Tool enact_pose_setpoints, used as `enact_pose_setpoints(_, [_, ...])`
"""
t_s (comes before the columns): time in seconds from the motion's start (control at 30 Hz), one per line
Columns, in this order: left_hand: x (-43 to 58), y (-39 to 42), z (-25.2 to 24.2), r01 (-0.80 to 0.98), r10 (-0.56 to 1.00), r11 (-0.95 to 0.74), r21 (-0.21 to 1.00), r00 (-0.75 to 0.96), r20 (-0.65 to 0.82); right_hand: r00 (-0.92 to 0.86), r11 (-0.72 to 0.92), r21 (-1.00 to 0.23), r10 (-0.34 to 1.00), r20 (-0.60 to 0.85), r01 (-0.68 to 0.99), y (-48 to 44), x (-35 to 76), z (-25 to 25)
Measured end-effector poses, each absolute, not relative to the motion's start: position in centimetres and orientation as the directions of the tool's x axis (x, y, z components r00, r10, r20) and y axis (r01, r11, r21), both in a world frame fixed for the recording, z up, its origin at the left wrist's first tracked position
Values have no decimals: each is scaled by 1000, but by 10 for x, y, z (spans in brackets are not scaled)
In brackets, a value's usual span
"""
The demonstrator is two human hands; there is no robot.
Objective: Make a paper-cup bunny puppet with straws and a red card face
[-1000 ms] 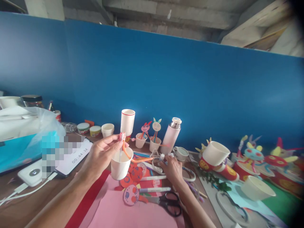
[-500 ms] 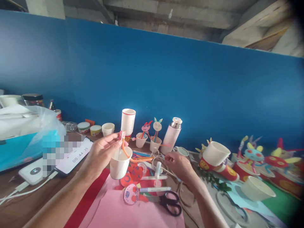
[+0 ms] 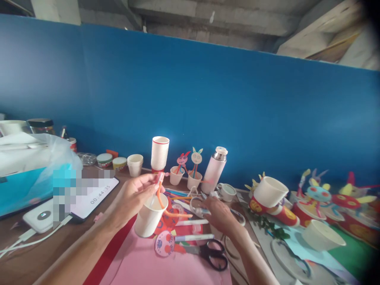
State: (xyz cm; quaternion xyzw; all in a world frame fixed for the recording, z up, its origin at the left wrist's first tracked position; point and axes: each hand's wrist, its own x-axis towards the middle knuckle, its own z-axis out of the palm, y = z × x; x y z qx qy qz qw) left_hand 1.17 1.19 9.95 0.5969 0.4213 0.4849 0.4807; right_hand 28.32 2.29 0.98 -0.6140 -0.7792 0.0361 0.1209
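Observation:
My left hand (image 3: 138,194) pinches a small pinkish-red piece at the upper end of an orange pipe cleaner (image 3: 161,198). The pipe cleaner bends down over the rim of a white paper cup (image 3: 147,221), and its other end sticks out to the right. The cup sits tilted under my fingers. Over the clutter to the right, my right hand (image 3: 221,213) has its fingers curled beside a clear ring-shaped thing (image 3: 197,206); what they hold, if anything, is hidden. In front lie a pink paper face (image 3: 164,243) and black-handled scissors (image 3: 215,255).
Pink paper (image 3: 175,271) lies in front. Behind stand stacked paper cups (image 3: 160,153), two cups with paper-faced figures (image 3: 194,180) and a pale pink flask (image 3: 213,172). A phone (image 3: 92,198) is at left, more figures (image 3: 319,194) at right, a blue partition (image 3: 190,91) beyond.
My left hand has shifted slightly right with the pipe cleaner, and the cup now leans. My right hand has moved slightly downward; the upright white thing near it no longer shows there.

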Motion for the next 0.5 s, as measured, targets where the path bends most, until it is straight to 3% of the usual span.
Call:
enact_pose_setpoints(0.07, [14, 11, 98, 27, 957, -151, 988, 255, 139, -172, 234, -334, 963, 205, 913, 24, 283, 17])
enact_pose_setpoints(0.13, [17, 9, 96, 4, 933, -109, 994, 345, 101, -134, 240, -567, 966, 223, 788, 24, 276, 26])
enact_pose_setpoints(0.23, [20, 6, 93, -12, 877, -18, 1000, 480, 22, -172, 273, -891, 959, 224, 364, 18, 258, 36])
enact_pose_setpoints(0.33, [22, 2, 89, 51, 834, -19, 998, 551, -12, -201, 259, -966, 947, 250, 20, 10, 239, 42])
enact_pose_setpoints(0.5, [26, -1, 86, 78, 762, 14, 997, 644, -62, -229, 255, -964, 936, 266, -75, -5, 218, 48])
